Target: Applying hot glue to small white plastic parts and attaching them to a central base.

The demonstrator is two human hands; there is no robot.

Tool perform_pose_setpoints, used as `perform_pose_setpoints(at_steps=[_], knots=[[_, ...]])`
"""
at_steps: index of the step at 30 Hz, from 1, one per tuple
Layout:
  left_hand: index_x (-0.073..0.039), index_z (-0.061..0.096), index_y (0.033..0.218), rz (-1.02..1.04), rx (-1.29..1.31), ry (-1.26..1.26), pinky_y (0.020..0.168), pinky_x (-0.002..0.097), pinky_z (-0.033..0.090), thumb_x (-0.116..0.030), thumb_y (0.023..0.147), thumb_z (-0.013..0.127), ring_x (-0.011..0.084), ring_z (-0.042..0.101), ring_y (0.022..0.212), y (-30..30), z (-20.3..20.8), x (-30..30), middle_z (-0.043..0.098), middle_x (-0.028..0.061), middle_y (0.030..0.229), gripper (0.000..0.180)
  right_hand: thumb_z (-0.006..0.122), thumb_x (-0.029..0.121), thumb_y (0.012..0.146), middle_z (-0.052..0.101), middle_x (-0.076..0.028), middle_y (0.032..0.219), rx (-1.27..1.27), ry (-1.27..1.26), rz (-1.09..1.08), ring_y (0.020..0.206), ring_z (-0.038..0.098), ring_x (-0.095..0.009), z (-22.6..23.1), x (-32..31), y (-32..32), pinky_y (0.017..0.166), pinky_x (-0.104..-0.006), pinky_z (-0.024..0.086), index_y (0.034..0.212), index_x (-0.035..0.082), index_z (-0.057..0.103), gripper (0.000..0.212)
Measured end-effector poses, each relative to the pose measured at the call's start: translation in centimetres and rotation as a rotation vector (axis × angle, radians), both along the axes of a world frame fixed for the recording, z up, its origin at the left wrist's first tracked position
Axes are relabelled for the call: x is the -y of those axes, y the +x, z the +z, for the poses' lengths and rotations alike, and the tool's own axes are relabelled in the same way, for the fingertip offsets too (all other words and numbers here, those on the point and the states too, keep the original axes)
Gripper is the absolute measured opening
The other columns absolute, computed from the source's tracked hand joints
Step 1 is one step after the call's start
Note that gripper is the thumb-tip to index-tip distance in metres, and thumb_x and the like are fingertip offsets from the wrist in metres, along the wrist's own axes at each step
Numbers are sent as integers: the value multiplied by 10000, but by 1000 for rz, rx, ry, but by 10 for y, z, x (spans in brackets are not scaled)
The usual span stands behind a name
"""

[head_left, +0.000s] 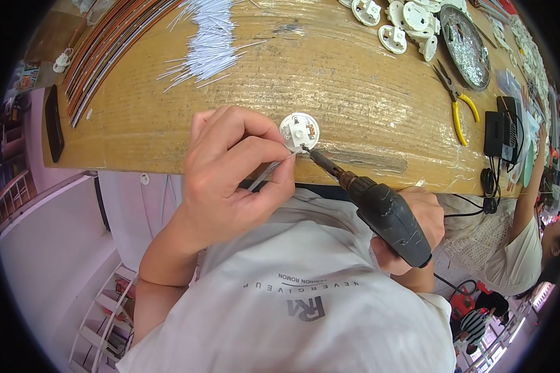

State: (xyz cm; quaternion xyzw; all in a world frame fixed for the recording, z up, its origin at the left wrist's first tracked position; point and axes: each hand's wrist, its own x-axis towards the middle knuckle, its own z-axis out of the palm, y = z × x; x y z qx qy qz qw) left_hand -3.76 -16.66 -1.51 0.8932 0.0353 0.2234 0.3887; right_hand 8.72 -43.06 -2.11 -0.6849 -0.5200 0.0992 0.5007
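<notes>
A round white plastic part (pixel 300 122) with small metal contacts rests near the table's front edge. Beside it, my left hand (pixel 227 171) pinches a thin white wire (pixel 266 174) between thumb and forefinger. The wire's upper end meets the lower rim of the part, and other fingers curl against its left side. My right hand (pixel 424 216) is wrapped round a black soldering gun (pixel 387 214), its fingers partly hidden behind the body. The gun's tip touches or nearly touches a contact at the part's lower edge, close to my left fingertips.
Cut white wires (pixel 210 40) lie in a heap at the back, beside long brown and white strips (pixel 109 53). At the right are more white round parts (pixel 393 38), a dark dish (pixel 465 46), yellow-handled pliers (pixel 459 102) and a black box (pixel 503 133). Another person (pixel 510 255) sits far right.
</notes>
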Motion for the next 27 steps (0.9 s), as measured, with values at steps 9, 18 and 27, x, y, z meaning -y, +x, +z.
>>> perform_pose_setpoints(at_steps=[9, 18, 27], knots=[[-49, 715, 861, 3, 13, 5, 789, 339, 386, 41, 723, 803, 204, 572, 819, 1, -2, 0, 681, 60, 921, 187, 666, 110, 589, 629, -104, 657, 5, -5, -1, 502, 620, -264, -2, 1, 0, 504, -339, 520, 748, -18, 620, 209], [-51, 719, 859, 12, 16, 11, 789, 337, 393, 40, 720, 801, 203, 572, 820, 1, -3, 1, 681, 58, 920, 186, 711, 177, 639, 652, -101, 668, 0, -19, -27, 513, 622, -269, -1, 5, -3, 521, -344, 516, 762, -9, 648, 232], [-55, 721, 857, 19, 17, 12, 789, 335, 393, 37, 720, 802, 204, 572, 827, 1, -2, 2, 680, 54, 920, 184, 748, 340, 757, 666, -74, 656, -6, -77, -159, 555, 641, -260, 3, 4, -8, 573, -342, 508, 792, 2, 687, 345]])
